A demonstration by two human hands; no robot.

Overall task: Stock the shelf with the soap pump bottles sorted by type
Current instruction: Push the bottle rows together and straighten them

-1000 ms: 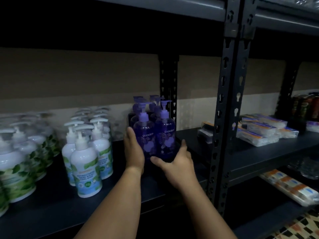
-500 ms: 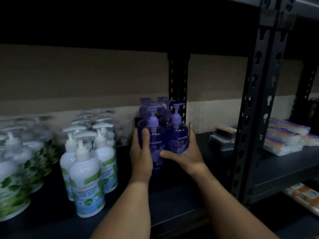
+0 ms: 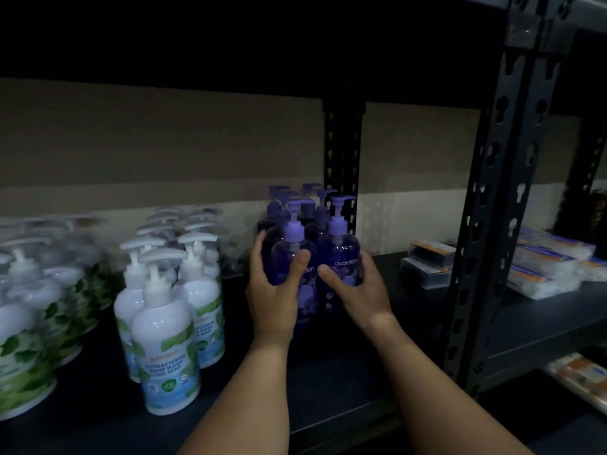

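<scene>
From the head view, the left hand [image 3: 274,290] and right hand [image 3: 356,292] each wrap a translucent purple plastic pump bottle [image 3: 292,274] at the front of the purple cluster on the dark metal shelf [image 3: 328,382]. Push both squarely back, upright, pumps aligned. White mint-labelled pump bottles [image 3: 167,349] stand left; the perforated black upright post [image 3: 341,178] crowds the right side.

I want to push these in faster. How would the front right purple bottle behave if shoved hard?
The front right purple bottle is tall with a pump on top, so it probably tips. Its glossy surface may slip in the right hand. It looks full, likely heavy.
</scene>
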